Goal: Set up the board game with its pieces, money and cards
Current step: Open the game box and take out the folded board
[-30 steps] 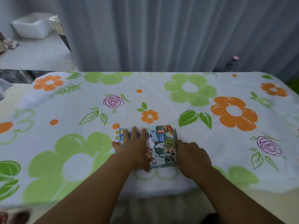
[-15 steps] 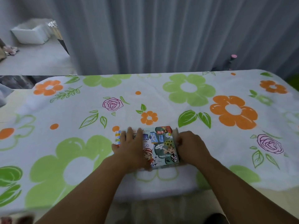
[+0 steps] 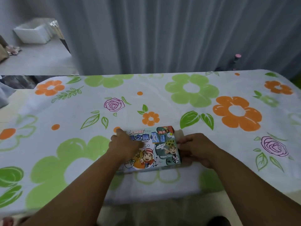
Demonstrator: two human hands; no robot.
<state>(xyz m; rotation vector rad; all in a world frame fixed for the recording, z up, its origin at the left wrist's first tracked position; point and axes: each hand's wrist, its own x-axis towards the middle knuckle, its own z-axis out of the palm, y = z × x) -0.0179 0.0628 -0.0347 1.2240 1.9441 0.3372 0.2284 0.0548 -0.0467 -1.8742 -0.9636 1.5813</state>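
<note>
Box (image 3: 156, 149) lies on tablecloth (image 3: 211, 168), between both hands. Left hand (image 3: 124, 145) rests flat on its left part, fingers straight. Right hand (image 3: 195, 149) has fingers curled round its right end.

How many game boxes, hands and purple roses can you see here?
Game box: 1
Hands: 2, the left hand and the right hand
Purple roses: 2
Total: 5
</note>
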